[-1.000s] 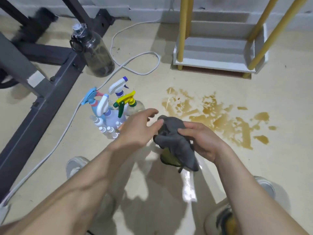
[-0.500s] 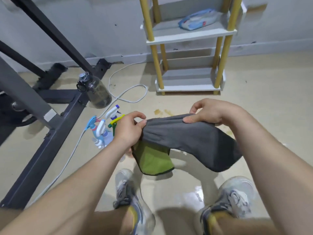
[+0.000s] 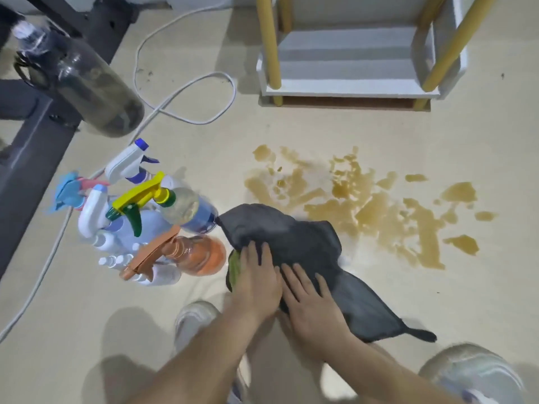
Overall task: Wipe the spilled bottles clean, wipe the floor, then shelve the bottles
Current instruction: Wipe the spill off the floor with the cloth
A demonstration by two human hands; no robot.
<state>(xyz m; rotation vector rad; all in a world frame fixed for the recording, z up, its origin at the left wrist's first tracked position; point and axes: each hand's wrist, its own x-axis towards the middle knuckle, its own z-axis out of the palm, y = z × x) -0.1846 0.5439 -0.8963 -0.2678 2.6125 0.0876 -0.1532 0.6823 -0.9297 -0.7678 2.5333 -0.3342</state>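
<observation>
My left hand (image 3: 256, 282) and right hand (image 3: 313, 306) pressed the cloth (image 3: 291, 231), fingers (image 3: 264, 253) straight; I judged a careless swipe could topple the bottles (image 3: 151, 223) just beside it.

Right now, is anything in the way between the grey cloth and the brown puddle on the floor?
No, nothing visible. The left hand and right hand press the grey cloth flat, and its far edge lies right beside the brown puddle. The spray bottles stand off to the left.
</observation>
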